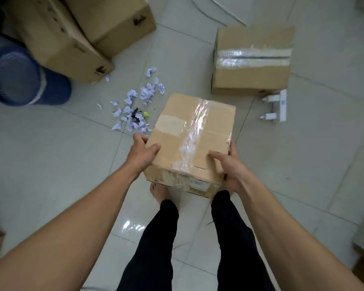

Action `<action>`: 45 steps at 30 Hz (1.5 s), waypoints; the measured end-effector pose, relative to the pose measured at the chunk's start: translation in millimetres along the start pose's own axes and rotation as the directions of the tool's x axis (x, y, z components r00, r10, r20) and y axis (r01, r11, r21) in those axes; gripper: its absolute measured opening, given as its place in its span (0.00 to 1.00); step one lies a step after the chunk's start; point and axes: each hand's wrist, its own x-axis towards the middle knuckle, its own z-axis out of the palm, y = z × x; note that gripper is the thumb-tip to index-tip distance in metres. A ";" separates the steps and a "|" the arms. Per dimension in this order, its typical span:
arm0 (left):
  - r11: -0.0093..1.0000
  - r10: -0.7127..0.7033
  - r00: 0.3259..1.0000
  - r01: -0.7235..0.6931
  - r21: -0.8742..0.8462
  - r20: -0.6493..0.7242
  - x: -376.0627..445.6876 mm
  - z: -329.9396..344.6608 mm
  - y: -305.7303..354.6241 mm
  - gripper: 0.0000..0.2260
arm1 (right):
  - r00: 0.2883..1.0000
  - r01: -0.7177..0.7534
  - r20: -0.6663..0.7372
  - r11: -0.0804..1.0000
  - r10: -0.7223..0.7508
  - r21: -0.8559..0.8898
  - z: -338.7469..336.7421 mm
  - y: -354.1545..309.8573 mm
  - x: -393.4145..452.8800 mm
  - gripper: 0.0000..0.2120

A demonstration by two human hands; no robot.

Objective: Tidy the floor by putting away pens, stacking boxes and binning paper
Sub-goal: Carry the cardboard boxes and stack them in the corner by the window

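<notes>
Carried box [192,141]: taped cardboard, held above the floor [51,164] in front of the person's legs, one corner tilted down toward the camera. Left hand [143,153] grips its left edge, thumb on top, fingers out of sight beside or under it. Right hand [229,164] grips the near right corner the same way. Hands are apart, both clamped on this box.

Step in hand, as I judge it: stacking boxes. Paper and pens look untouched.

Next move likely calls for carrying the box to a resting box and lowering it flat, edges squared, before letting go. Nearest candidate is the second taped box [252,61], beyond the carried box and to its right, flat on the floor. Tilt should be levelled first or the load may slide.

Counts:
- Boxes: four seen clearly. One carried, one taped on the floor, two large boxes [82,32] beyond the carried box to its left, leaning together. A cardboard corner shows at the left frame edge; unsure what it is.
- Crumpled paper [135,108]: many scraps just beyond the carried box's left side, too many and too small to count.
- Pens: a dark item [135,115] and a yellow bit lie among the scraps; number unclear.
- Blue bin [23,78]: one, on its side, far left of the carried box.
- White object [278,108]: one, right of the carried box; identity unclear.
</notes>
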 end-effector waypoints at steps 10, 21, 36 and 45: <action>0.925 -0.045 0.982 -0.028 -0.380 -0.182 -144.5 -124.5 -28.1 0.26 | 0.937 0.331 0.246 0.858 -0.248 -0.394 82.2 -52.9 -148.9 0.41; 0.657 -0.207 0.883 -0.193 -0.729 -0.420 -317.8 -215.1 -91.4 0.26 | 0.754 0.620 0.630 0.522 -0.187 -0.587 203.9 -95.3 -312.4 0.39; 0.484 -0.453 0.535 -0.524 -0.701 -0.713 -497.2 -339.5 -163.3 0.15 | 0.336 0.922 0.941 0.187 0.049 -0.339 388.6 -82.8 -510.2 0.39; 0.516 -0.559 0.314 -0.593 -0.618 -0.767 -582.1 -405.7 -239.3 0.22 | 0.115 0.968 0.969 0.194 0.217 -0.158 481.4 -19.4 -607.9 0.33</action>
